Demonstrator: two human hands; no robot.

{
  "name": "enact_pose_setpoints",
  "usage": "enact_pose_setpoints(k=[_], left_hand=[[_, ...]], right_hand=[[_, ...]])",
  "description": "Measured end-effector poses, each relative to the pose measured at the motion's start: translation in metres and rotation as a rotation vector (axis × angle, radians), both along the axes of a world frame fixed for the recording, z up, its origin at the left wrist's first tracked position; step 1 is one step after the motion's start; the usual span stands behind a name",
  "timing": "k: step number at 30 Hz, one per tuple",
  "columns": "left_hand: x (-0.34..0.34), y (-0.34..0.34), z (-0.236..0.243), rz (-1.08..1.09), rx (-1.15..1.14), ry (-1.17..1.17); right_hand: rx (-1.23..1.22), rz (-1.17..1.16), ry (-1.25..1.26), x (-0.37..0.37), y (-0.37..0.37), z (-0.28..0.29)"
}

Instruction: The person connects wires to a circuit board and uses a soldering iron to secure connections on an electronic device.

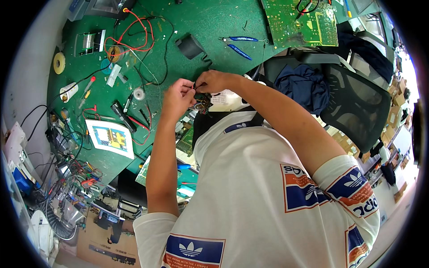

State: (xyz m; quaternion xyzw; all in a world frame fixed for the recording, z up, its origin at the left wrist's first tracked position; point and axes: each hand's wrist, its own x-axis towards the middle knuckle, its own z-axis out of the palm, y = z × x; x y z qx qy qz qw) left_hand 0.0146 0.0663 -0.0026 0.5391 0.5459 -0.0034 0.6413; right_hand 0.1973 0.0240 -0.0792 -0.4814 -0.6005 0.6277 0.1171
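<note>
My left hand point(179, 99) and my right hand point(216, 82) meet at the table's near edge, fingers pinched close together. Between the fingertips a small reddish and dark bit shows, which looks like the end of a thin wire point(194, 86). Just below my hands hangs a bundle of coloured wires point(203, 104). It lies against a white casing point(225, 101) with a printed label, close to my body. Part of the casing is hidden by my right forearm and shirt.
Past my hands on the green table point(196, 22) lie a black curved piece point(189, 46), blue-handled cutters point(241, 39) and a large circuit board point(308, 27). Leftward are a flashlight point(123, 115), a printed sheet point(111, 137) and a paper cup point(68, 92). A mesh chair point(355, 98) stands right.
</note>
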Motion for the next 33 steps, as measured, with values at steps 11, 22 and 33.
enact_pose_setpoints(k=[11, 22, 33], left_hand=[[0.009, 0.033, -0.035, -0.387, 0.127, -0.077], [0.002, 0.034, -0.027, -0.603, 0.373, 0.057], [0.0, 0.038, -0.025, -0.649, 0.27, 0.079]], right_hand=[[-0.108, 0.245, -0.098, 0.005, 0.016, -0.012], [-0.288, 0.169, -0.026, 0.01, 0.015, -0.003], [-0.142, 0.166, -0.062, 0.011, 0.009, 0.006]])
